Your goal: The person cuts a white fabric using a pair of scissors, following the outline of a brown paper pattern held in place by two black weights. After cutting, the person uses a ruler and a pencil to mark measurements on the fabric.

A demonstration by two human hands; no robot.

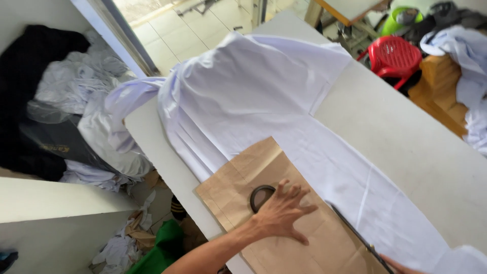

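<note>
While left hand (pixel 284 210) presses it | brown paper pattern (pixel 284 203) flat, creased

red stool (pixel 394 56): plastic, with a slatted seat, standing at the upper right past the far edge of the table.
green tub (pixel 401 18): bright lime, just behind the red stool, partly hidden.
wooden bench (pixel 436 91): orange-brown, at the right, carrying a heap of white cloth (pixel 469 66).
dark garment (pixel 30 66): black, piled at the upper left among crumpled white fabric (pixel 76 81).
tiled floor (pixel 177 30): pale square tiles, sunlit, at the top.
scraps (pixel 122 246): white and brown offcuts on the floor at the lower left.
green bag (pixel 160 251): beside the scraps, under the table edge.
</note>
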